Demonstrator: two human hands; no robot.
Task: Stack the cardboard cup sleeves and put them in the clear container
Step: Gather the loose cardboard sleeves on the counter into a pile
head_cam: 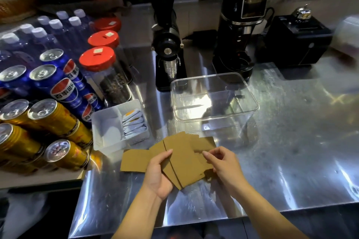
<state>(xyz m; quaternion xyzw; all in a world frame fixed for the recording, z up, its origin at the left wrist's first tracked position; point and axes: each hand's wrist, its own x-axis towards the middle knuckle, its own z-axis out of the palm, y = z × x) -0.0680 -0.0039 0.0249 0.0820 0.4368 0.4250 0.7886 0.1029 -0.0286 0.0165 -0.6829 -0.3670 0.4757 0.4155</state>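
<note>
Several flat brown cardboard cup sleeves (186, 159) lie fanned and overlapping on the steel counter, just in front of the clear container (250, 110), which stands with nothing in it. My left hand (158, 174) grips the left side of the fanned sleeves, thumb on top. My right hand (225, 165) pinches their right edge with fingertips. One more sleeve (134, 160) lies flat to the left, partly under the others.
A white divided tray (101, 122) with sachets sits left of the sleeves. Soda cans (54, 114), water bottles and red-lidded jars (104, 72) crowd the left. Two black grinders (167, 44) and a black box (297, 42) stand behind the container. The counter's front edge is near.
</note>
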